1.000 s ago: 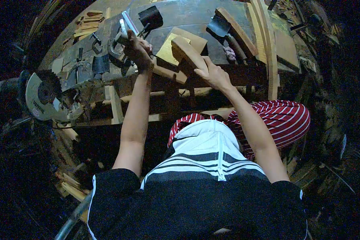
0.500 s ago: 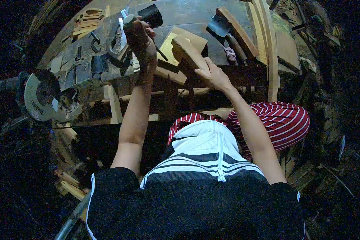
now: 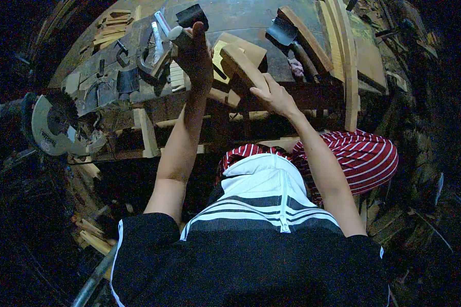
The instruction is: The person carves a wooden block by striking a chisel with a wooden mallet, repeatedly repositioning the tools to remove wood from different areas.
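Grips the near end of a long, pale brown wooden block point(image 3: 245, 66) with the right hand point(image 3: 276, 98), thumb and fingers closed on it. Points the block's far end left and away from the body, with its long axis slanting back from there to the right palm. Holds it at the near edge of the dark worktop point(image 3: 235, 20), partly in front of a flat yellow sheet point(image 3: 217, 51); cannot tell how much weight rests below.

Closes the left hand point(image 3: 193, 60) around a slim tool with a round, pale butt point(image 3: 175, 34) and a thin dark shaft point(image 3: 219, 71) slanting toward the block. Cannot tell whether tip and wood touch.

Seems, as a judgement, to be steadying the block while handling the tool beside it; calls for a firm right hold and a shaft well lined up with the wood.

Farther out, shows a wide, dark metal blade point(image 3: 281, 31) to the right, and a dark, curved metal piece point(image 3: 192, 15) just beyond the left fingers.
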Motion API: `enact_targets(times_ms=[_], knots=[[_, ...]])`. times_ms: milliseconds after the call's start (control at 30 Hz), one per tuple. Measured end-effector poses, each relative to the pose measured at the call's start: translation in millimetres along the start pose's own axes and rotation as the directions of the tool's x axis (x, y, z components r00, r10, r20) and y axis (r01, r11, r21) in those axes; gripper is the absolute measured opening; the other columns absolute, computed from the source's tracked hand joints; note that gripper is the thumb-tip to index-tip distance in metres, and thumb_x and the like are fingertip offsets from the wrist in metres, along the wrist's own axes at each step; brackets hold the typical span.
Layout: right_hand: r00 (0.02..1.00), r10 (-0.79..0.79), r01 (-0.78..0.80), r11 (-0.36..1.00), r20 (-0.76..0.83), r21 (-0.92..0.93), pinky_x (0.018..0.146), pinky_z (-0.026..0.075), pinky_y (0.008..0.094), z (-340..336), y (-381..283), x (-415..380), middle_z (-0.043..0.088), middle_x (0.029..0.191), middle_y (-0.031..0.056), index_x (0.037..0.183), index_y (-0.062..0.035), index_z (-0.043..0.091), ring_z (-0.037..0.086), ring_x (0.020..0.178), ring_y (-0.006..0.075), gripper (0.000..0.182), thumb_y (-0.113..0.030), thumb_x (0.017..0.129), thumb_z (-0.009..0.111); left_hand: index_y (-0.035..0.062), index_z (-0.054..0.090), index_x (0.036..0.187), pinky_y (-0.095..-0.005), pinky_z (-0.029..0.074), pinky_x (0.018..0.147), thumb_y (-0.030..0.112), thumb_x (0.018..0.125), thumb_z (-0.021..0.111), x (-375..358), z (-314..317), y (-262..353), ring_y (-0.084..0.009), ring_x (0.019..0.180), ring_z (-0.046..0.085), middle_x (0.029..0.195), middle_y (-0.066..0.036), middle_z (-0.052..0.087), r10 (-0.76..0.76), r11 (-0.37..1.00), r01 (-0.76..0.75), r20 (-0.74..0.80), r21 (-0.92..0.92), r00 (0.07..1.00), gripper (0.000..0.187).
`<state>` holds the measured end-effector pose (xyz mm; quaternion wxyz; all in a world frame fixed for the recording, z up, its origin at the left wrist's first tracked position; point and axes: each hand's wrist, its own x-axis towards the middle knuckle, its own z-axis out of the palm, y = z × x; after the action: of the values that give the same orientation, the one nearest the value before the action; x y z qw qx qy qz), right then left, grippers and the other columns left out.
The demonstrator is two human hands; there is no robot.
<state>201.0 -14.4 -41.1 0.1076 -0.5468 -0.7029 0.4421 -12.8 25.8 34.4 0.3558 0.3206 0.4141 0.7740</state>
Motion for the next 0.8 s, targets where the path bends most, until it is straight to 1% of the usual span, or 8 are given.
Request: enact_targets(times_ms=[133,200,433,500,600,633,700,800], knots=[[0.999,0.03,-0.03,1.0,0.034,-0.006,0.082,0.045,0.0541,-2.3,-3.5,-0.7,0.059,0.105,0.0292,0.122,-0.0154,0.039,0.056,0.099,0.047,0.064,-0.061,0.079,0.054,0.0132,0.045,0.073,-0.0208,0.031,0.036,0.031,0.082,0.071,3.2,-5.7,-10.8,-0.0038,0.041,0.039,0.055,0.007,0.042,-0.061,0.994,0.052,-0.092,-0.097,0.994,0.032],[0.998,0.034,-0.034,0.999,0.044,-0.006,0.082,0.045,0.0541,-2.8,-3.8,-1.0,0.059,0.105,0.0296,0.122,-0.0154,0.039,0.056,0.099,0.0472,0.065,-0.061,0.079,0.054,0.0142,0.044,0.086,-0.0252,0.032,0.037,0.029,0.089,0.061,5.0,-10.6,-11.3,-0.0087,0.04,0.038,0.058,0.003,0.042,0.018,0.977,-0.015,-0.01,0.213,1.0,0.022],[0.999,0.04,-0.04,0.999,0.037,-0.002,0.082,0.045,0.0495,-3.0,-6.9,-2.6,0.06,0.106,0.0269,0.123,-0.0134,0.04,0.058,0.099,0.0435,0.064,-0.058,0.08,0.056,0.0113,0.047,0.09,-0.0259,0.033,0.035,0.027,0.089,0.061,14.0,-27.5,-30.3,-0.011,0.039,0.039,0.058,0.0,0.044,0.002,0.999,-0.002,0.008,0.038,1.0,0.021],[0.998,0.057,-0.057,0.998,0.04,-0.002,0.083,0.044,0.0452,-5.1,-10.1,-4.4,0.06,0.106,0.026,0.124,-0.0106,0.041,0.059,0.098,0.0408,0.064,-0.054,0.081,0.057,0.0098,0.047,0.092,-0.0269,0.035,0.035,0.025,0.089,0.06,19.3,-31.4,-36.3,-0.013,0.039,0.041,0.058,-0.001,0.045,0.214,0.935,-0.22,0.051,0.277,0.976,0.02],[0.998,0.05,-0.05,0.999,0.045,0.009,0.082,0.044,0.045,-5.8,-11.7,-4.6,0.06,0.106,0.0262,0.125,-0.0107,0.041,0.06,0.098,0.0407,0.064,-0.054,0.081,0.057,0.0109,0.049,0.077,-0.0215,0.032,0.039,0.032,0.083,0.071,15.6,-18.3,-31.6,-0.0039,0.042,0.037,0.06,0.005,0.042,0.32,0.885,-0.274,-0.064,0.377,0.945,0.031],[0.997,0.065,-0.066,0.998,0.051,0.006,0.082,0.044,0.0451,-6.0,-11.9,-4.7,0.06,0.105,0.0261,0.125,-0.0108,0.041,0.06,0.097,0.0408,0.064,-0.054,0.081,0.057,0.0109,0.049,0.077,-0.0215,0.032,0.039,0.032,0.083,0.071,15.4,-19.9,-29.9,-0.0039,0.042,0.037,0.06,0.005,0.042,0.32,0.885,-0.274,-0.064,0.376,0.945,0.031],[0.995,0.083,-0.083,0.997,0.055,0.002,0.082,0.044,0.0452,-6.2,-9.3,-4.6,0.06,0.105,0.0261,0.126,-0.0109,0.04,0.059,0.097,0.0409,0.065,-0.054,0.081,0.057,0.0115,0.047,0.077,-0.0226,0.033,0.039,0.035,0.083,0.069,16.2,-23.5,-25.3,-0.0052,0.041,0.037,0.058,0.005,0.041,0.074,0.997,-0.074,-0.006,-0.032,0.997,0.033],[0.998,0.048,-0.048,0.999,0.03,0.002,0.082,0.044,0.0447,-3.5,-8.0,-2.9,0.06,0.105,0.0261,0.126,-0.0105,0.04,0.06,0.097,0.0408,0.066,-0.055,0.08,0.058,0.012,0.045,0.079,-0.0225,0.033,0.039,0.038,0.083,0.069,14.5,-15.8,-15.2,-0.0055,0.041,0.039,0.057,0.004,0.042,-0.005,0.993,0.019,-0.123,0.113,0.992,0.035]])
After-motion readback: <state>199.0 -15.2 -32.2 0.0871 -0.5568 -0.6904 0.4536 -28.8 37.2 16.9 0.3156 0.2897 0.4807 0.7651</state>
